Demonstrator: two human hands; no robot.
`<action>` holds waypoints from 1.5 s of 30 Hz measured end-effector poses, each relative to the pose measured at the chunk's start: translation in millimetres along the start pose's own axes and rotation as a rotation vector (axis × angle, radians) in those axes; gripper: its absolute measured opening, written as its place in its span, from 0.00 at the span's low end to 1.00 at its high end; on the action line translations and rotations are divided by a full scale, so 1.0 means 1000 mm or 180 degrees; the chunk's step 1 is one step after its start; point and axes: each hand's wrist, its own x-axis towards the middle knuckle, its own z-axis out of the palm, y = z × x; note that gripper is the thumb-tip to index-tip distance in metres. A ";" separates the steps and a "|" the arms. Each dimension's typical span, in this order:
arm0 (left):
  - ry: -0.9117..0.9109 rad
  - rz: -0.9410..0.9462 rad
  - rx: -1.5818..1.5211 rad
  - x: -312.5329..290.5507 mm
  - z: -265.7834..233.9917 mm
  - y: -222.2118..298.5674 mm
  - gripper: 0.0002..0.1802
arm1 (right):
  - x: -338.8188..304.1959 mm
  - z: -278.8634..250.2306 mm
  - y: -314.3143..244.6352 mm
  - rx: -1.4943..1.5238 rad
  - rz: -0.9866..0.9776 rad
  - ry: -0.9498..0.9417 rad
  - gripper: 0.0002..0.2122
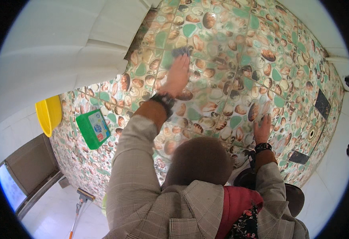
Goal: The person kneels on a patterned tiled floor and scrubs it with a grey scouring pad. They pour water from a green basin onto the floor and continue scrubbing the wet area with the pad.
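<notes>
My left hand (177,77) reaches far forward and presses a dark grey scouring pad (181,51) against the pebble-patterned floor tiles (206,99). The pad sticks out past my fingertips, and how the fingers grip its underside is hidden. Around it the tiles have a wet, whitish sheen. To the right and nearer to me, my right hand (262,129) rests on the same floor, its fingers stretched out, with nothing seen in it. Dark bands circle both wrists.
On the left lie a green plastic container (93,129) and a yellow basin (49,115). A pale, smooth-sided fixture (98,44) fills the upper left. Dark patches (322,104) and a round floor drain (312,134) are at the right. A long-handled floor tool (85,194) lies lower left.
</notes>
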 end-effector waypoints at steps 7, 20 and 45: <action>-0.0124 -0.0088 0.0355 0.023 -0.013 -0.069 0.33 | -0.002 0.002 0.004 -0.0050 -0.0089 0.0097 0.30; -0.0573 -0.0183 0.0480 -0.029 -0.013 -0.037 0.31 | -0.001 0.003 0.001 0.0106 -0.0066 0.0198 0.29; -0.0481 0.0477 -0.0462 0.027 0.016 -0.026 0.25 | 0.001 -0.002 -0.009 -0.0145 -0.0063 0.0202 0.30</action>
